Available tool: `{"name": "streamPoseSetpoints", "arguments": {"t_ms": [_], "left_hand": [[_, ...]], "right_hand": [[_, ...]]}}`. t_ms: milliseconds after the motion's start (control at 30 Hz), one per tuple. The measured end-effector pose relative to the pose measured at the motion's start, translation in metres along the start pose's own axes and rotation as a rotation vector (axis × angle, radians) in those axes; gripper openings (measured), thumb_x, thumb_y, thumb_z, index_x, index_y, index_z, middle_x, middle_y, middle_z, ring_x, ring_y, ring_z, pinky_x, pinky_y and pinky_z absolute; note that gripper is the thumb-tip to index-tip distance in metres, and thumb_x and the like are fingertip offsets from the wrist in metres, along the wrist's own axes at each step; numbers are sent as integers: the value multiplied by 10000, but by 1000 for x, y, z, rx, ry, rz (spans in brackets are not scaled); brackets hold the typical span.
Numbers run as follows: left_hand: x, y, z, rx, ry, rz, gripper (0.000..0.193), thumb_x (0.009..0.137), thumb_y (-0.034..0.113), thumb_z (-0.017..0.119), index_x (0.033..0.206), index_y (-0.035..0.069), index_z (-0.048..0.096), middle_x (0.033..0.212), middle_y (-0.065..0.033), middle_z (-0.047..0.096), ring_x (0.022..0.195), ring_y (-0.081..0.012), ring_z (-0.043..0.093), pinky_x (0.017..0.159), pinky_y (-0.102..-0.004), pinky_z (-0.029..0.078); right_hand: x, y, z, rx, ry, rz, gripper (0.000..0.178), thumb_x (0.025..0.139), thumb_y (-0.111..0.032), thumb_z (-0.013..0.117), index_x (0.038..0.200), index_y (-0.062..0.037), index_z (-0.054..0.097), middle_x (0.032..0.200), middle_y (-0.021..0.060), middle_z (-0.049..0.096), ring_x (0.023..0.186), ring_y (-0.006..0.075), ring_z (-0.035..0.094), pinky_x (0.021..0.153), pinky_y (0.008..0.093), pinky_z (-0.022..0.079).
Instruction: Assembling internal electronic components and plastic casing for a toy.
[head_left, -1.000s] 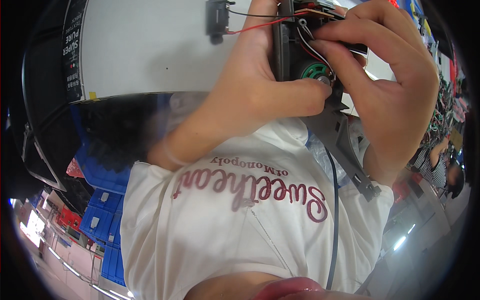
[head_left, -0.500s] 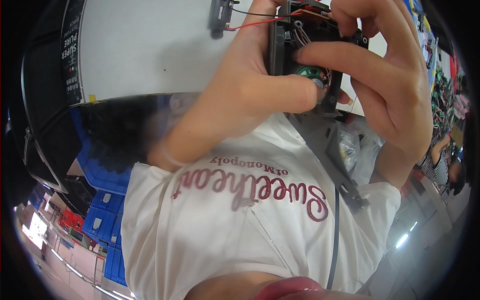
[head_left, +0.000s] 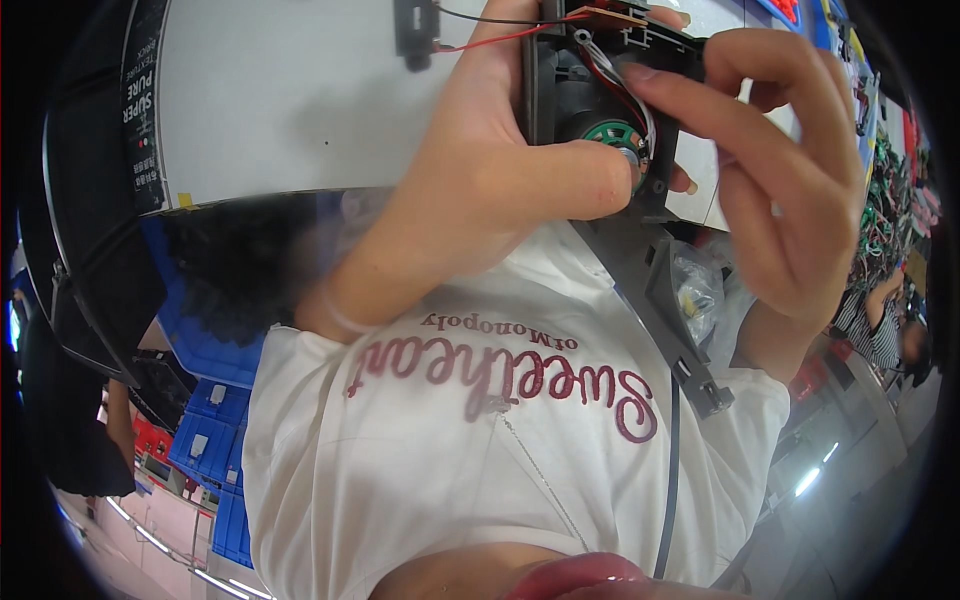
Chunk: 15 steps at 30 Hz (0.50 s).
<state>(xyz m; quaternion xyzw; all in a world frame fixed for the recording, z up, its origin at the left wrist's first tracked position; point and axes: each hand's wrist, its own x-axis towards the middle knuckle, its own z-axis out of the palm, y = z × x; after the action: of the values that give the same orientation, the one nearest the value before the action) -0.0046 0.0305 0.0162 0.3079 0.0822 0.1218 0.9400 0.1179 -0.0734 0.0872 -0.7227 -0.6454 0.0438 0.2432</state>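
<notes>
A black plastic housing (head_left: 572, 80) is tilted up at the top of the view, its inside showing. My left hand (head_left: 500, 190) grips it from the left, thumb across the front beside a round green-rimmed speaker (head_left: 610, 132), fingers behind. Thin red, white and dark wires (head_left: 610, 72) run down inside. My right hand (head_left: 800, 170) has one fingertip against these wires and another bent finger at the housing's right edge; its other fingers are curled. A brown circuit board (head_left: 612, 17) sits at the top. Red and black leads connect to a small dark rectangular part (head_left: 414, 35) hanging at the left.
Behind is a white tabletop (head_left: 250, 100) with a black printed strip (head_left: 147, 100) along its left. Blue bins (head_left: 212, 430) stand lower left. Clear plastic bags (head_left: 698, 290) and tangled wires (head_left: 885, 200) lie right. People appear at the left (head_left: 85, 400) and right (head_left: 872, 325).
The housing has shifted slightly up and left, the small dark part with it. My right fingers have drawn back rightward, uncovering more of the wires. A dark-clothed person has appeared at the left.
</notes>
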Motion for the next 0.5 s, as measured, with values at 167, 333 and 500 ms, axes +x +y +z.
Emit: {"name": "streamPoseSetpoints", "arguments": {"t_ms": [167, 333, 500], "left_hand": [[3, -2, 3, -59, -6, -26, 648, 633, -102, 553, 1235, 34, 356, 1073, -131, 528, 938, -222, 601, 756, -328, 523], [-2, -1, -4, -110, 15, -27, 618, 639, -101, 557, 1211, 38, 372, 1060, -125, 527, 922, -214, 606, 736, -325, 531], [7, -2, 10, -164, -21, -33, 588, 644, -101, 562, 1188, 42, 388, 1047, -118, 525, 906, -206, 610, 717, -322, 539]], "right_hand": [[3, -10, -2, -216, -110, -73, 411, 546, -54, 534, 921, -48, 702, 861, 69, 534, 748, 204, 484, 641, 305, 391], [6, -7, 4, -251, -176, -159, 416, 545, 6, 530, 933, -28, 677, 881, 89, 522, 740, 234, 494, 638, 297, 405], [9, 8, -30, 334, -160, 32, 290, 651, 33, 504, 906, 33, 643, 903, 115, 525, 793, 182, 501, 705, 271, 378]]}}
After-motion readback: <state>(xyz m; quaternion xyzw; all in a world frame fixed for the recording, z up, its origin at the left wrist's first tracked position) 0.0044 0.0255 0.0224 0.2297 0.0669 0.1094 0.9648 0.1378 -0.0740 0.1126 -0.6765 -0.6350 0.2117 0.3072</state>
